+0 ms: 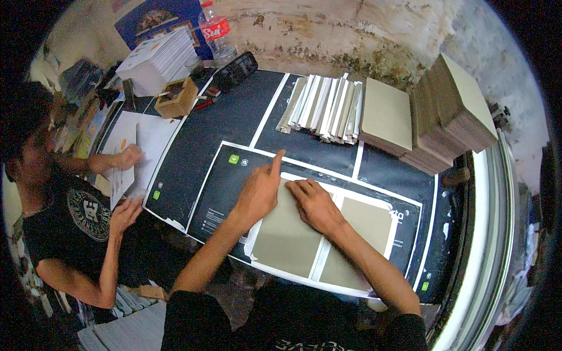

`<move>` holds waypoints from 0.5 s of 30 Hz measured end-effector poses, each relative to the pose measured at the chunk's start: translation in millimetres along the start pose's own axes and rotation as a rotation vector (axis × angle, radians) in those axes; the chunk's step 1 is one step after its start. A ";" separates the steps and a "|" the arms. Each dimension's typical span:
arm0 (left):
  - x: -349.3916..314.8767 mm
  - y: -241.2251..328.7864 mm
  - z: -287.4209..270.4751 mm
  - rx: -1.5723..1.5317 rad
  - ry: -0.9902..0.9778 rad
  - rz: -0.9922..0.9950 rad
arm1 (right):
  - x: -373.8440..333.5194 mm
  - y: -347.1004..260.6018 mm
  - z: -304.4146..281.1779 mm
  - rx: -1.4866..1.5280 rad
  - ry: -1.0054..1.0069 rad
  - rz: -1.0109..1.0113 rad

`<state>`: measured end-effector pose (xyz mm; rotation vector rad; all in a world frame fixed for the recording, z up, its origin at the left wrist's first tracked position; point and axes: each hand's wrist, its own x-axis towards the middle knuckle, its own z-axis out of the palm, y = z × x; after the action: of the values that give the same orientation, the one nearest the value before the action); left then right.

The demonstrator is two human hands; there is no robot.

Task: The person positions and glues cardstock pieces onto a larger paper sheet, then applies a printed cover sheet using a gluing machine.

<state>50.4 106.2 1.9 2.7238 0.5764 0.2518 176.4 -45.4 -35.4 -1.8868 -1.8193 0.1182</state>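
Two grey-brown boards (358, 234) lie side by side on a white paper sheet (252, 245), with a narrow strip (322, 257) between them. The sheet's white margins frame the boards, and its edge looks folded over in places. At the left board's upper left corner rests my left hand (260, 190), one finger stretched out away from me and nothing seen in its grasp. My right hand (315, 203) lies over the left board's upper right part, fingers apart and bent, tips touching near the top edge. What lies under both palms is hidden.
Behind are a bundle of thin strips (325, 108) and stacks of grey board (386, 111), (453, 111). At left, a co-worker's hands (126, 158) handle white sheets (155, 134). A wooden box (177, 98), paper stack (158, 64) and plastic bottle (216, 35) stand further back.
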 end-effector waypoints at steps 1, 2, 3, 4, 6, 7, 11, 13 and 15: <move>-3.6 4.5 1.0 0.022 -0.006 0.004 | 1.9 -1.6 -1.7 0.057 0.011 0.026; -8.1 8.9 2.7 0.044 -0.012 0.007 | 3.4 -3.0 -3.9 0.155 0.005 0.114; -12.3 13.0 3.8 0.066 -0.018 0.010 | 4.8 -4.3 -6.7 0.254 -0.001 0.201; -14.9 18.6 3.5 0.061 -0.010 0.014 | 6.7 -6.1 -11.6 0.351 -0.008 0.289; -21.0 26.9 2.5 0.050 0.006 0.020 | 9.8 -5.3 -16.4 0.405 0.052 0.231; -26.3 26.0 5.9 0.018 0.037 0.001 | 12.2 -5.2 -19.3 0.431 0.083 0.198; -48.9 11.5 34.8 -0.248 0.168 -0.101 | 21.5 -3.7 -19.6 0.334 0.092 0.042; -53.8 5.0 35.9 -0.309 0.234 -0.179 | 25.1 -9.1 -24.0 0.307 0.002 0.055; -50.2 -1.2 31.2 -0.237 0.299 -0.265 | 29.1 -12.3 -22.0 0.260 -0.081 0.045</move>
<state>12.2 77.0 -32.4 2.3652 0.9174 0.6224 177.0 -24.5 -3.1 -1.7611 -1.7200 0.4314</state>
